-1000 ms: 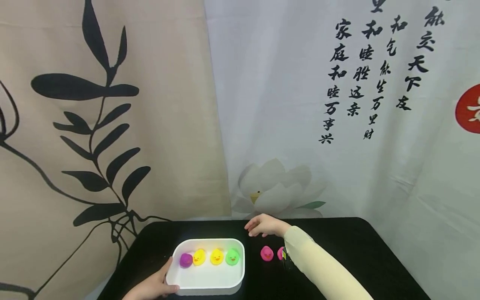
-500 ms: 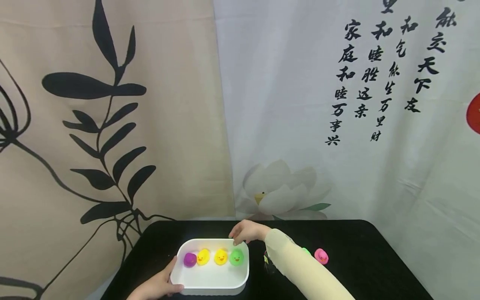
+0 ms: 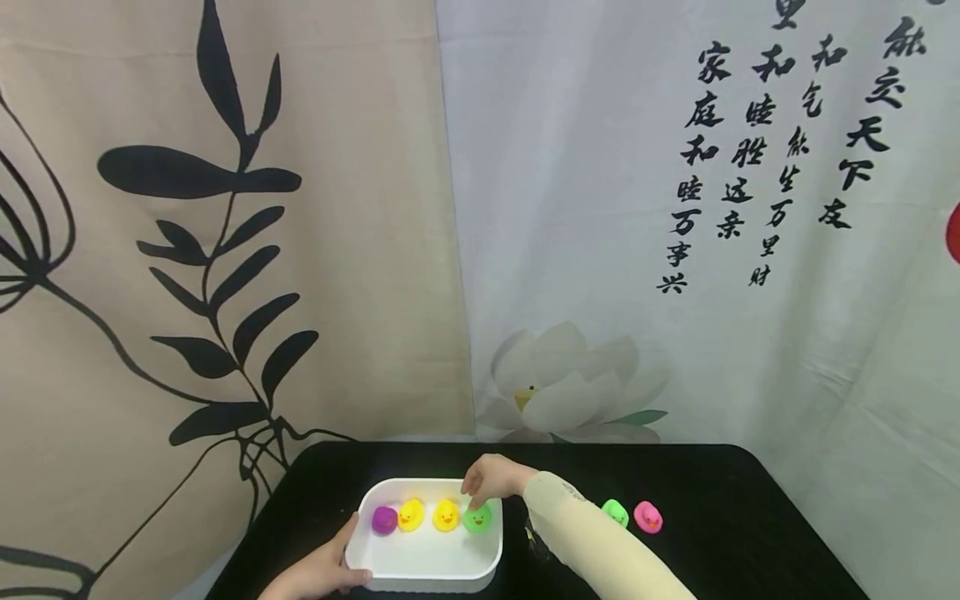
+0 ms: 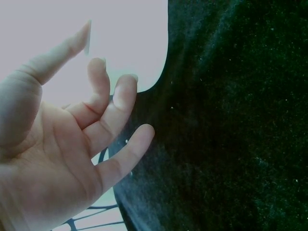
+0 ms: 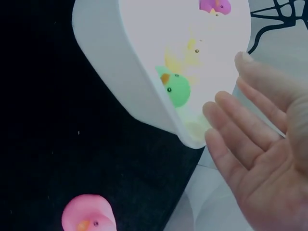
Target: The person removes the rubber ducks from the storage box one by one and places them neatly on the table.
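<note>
My left hand [image 3: 318, 560] grips the left side of a white box [image 3: 431, 577], thumb at its front corner and fingers along the outer wall. In the box lie a purple rubber duck [image 3: 385, 520], two yellow ducks, one a bright yellow duck [image 3: 446, 515] nearer the middle, and a green duck [image 3: 477, 518] by the right wall. Over the back right corner hovers my right hand [image 3: 493, 480], fingers loosely bent, with nothing in them. The right wrist view shows its bare palm [image 5: 269, 192] beside the rim, near the box's green duck [image 5: 175, 90].
Right of the forearm, a second green duck [image 3: 615, 512] and a pink duck [image 3: 648, 517] sit on the black table [image 3: 720, 533]. A pink duck [image 5: 96, 214] also shows below the box in the right wrist view. A printed curtain [image 3: 555, 208] hangs behind the table.
My right hand has moved left from above the table to the box's back right corner. Its sleeve now covers two pink ducks' earlier spots and uncovers others. The left hand keeps its hold.
</note>
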Demonstrator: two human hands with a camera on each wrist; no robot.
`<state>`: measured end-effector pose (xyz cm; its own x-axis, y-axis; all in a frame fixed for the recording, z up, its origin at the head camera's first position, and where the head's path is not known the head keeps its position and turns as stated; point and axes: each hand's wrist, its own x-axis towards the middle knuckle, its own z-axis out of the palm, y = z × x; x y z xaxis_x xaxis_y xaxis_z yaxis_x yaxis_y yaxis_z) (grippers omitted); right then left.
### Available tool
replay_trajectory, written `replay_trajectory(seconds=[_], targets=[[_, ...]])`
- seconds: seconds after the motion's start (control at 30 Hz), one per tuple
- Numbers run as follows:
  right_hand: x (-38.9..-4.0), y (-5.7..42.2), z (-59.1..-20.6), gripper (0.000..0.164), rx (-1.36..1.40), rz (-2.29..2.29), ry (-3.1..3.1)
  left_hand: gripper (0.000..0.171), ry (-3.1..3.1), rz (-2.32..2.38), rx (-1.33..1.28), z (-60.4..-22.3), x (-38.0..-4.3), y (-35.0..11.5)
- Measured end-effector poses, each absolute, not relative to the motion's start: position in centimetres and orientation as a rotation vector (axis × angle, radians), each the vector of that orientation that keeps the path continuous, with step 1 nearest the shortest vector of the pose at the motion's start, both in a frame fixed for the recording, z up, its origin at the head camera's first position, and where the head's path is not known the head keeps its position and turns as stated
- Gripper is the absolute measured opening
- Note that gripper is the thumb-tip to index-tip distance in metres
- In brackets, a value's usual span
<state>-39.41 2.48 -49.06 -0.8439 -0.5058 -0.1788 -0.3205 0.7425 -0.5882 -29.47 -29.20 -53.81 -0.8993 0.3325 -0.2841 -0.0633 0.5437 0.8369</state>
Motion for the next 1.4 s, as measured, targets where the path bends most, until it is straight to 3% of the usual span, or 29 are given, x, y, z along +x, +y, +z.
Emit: replay_trajectory(seconds=[0.67,0.9,1.4], targets=[[-39.4,-0.3,-51.0,0.022,-0.56,-0.887,2.619,0.106,2.367,1.35,0.222,-53.5,-29.2,-28.7],[-39.6,0.0,-51.4,0.022,-0.595,-0.663,2.726,0.107,2.365,1.357,0.226,-53.6,-29.2,-29.0],[-39.7,2.3,-52.1,0.026,-0.738,-0.648,2.76,0.105,2.354,1.364,0.247,-53.8,-29.2,-29.2]])
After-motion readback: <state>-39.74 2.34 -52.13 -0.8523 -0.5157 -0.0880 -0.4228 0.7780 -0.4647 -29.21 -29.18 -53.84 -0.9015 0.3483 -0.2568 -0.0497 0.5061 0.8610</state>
